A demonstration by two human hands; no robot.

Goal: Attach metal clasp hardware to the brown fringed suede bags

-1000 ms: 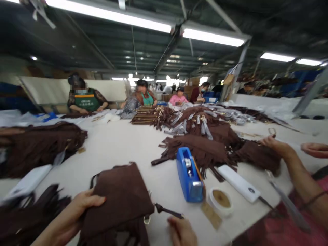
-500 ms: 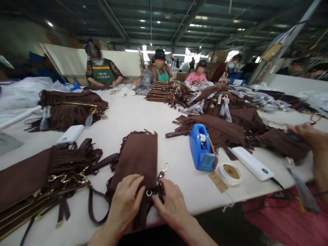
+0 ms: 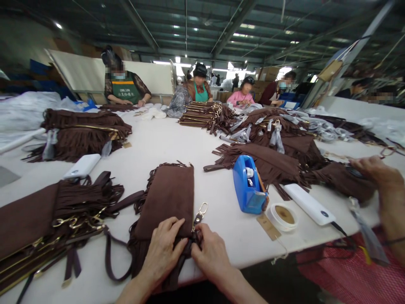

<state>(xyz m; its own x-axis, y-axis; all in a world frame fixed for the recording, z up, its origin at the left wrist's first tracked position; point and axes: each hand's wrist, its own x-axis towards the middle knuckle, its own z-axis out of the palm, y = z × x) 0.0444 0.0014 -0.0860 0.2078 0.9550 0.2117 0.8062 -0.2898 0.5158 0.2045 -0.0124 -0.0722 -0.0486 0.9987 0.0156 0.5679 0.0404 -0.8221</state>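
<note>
A brown suede fringed bag lies flat before me at the table's front edge. My left hand presses on its near end, fingers curled over the suede and thumb at the near corner. At that same corner, my right hand has thumb and fingers closed on a dark brown strap. A gold snap hook on a short leather tab lies just beyond the right fingertips. The small parts between my two hands are mostly hidden by the fingers.
Stacked brown bags lie to the left, with more bags at the right. A blue tape dispenser, tape roll, card tag and white power bank stand nearby. Another person's hand reaches in from the right.
My hands have drawn closer together at the bag's corner. The gold ring seen between them before is now covered by my fingers.
</note>
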